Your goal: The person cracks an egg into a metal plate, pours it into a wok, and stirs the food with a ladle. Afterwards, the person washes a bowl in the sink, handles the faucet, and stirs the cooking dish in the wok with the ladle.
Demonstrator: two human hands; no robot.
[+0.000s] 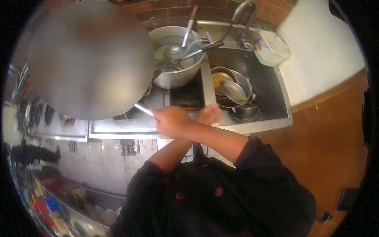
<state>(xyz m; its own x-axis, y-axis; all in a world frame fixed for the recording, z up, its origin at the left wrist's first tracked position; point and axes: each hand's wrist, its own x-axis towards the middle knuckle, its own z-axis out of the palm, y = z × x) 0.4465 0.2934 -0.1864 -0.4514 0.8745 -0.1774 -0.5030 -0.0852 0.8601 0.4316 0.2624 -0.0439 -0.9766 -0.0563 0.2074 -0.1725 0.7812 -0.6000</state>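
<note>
your forearms crossed, right over left; right hand clamped round metal handle, handle out over steel worktop, far end lost in grey blur; left hand near sink, fingers smeared, cannot tell whether apart or together; step in hand looks like steadying handle; next move probably calls for firm wrist, uncrossed arms; beyond, stacked pans in sink; big pot holding long-handled utensils

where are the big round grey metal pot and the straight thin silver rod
big round grey metal pot [179, 80], head view: outer wall
straight thin silver rod [143, 109], head view: middle of bare length
</note>
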